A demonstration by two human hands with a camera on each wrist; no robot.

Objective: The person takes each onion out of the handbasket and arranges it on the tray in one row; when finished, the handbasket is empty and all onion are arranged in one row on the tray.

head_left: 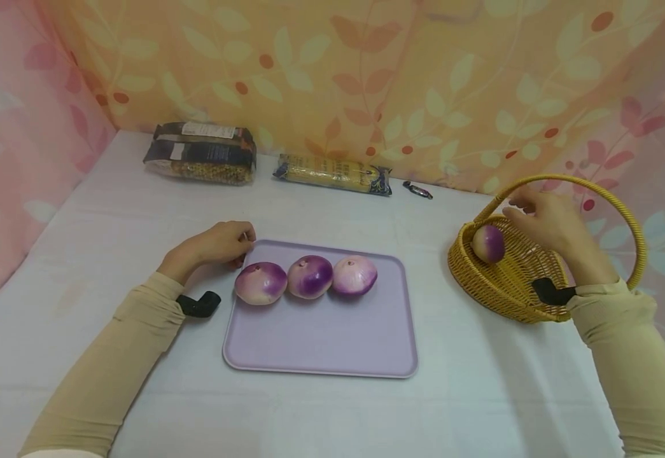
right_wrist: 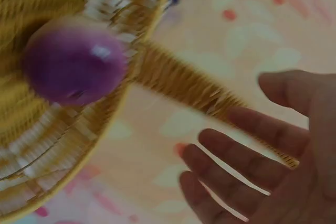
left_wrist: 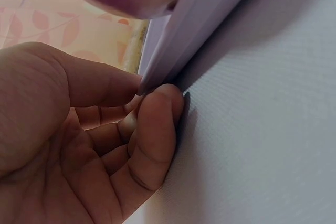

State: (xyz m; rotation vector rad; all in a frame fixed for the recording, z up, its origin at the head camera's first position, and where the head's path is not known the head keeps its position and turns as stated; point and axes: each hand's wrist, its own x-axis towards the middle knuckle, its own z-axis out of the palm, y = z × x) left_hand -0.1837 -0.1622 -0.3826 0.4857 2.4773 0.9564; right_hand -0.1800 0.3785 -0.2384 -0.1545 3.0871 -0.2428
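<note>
Three purple-and-white onions, a left one (head_left: 260, 284), a middle one (head_left: 310, 277) and a right one (head_left: 355, 275), sit in a row on the lilac tray (head_left: 326, 340). At the tray's far left corner, my left hand (head_left: 226, 243) pinches the rim, thumb against the edge and fingers curled below, as the left wrist view shows. My right hand (head_left: 546, 219) hovers over the yellow wicker basket (head_left: 475, 273), under its arched handle, holding nothing. In the right wrist view its fingers are spread, apart from another onion (right_wrist: 76, 61) lying inside the basket.
Along the back of the white-covered table lie a dark bag of yellow grains (head_left: 203, 152), a long yellow packet (head_left: 332, 173) and a small wrapped candy (head_left: 418, 189). A floral curtain (head_left: 332, 76) rises behind them. The basket's tall handle (head_left: 613, 194) arches around the right hand.
</note>
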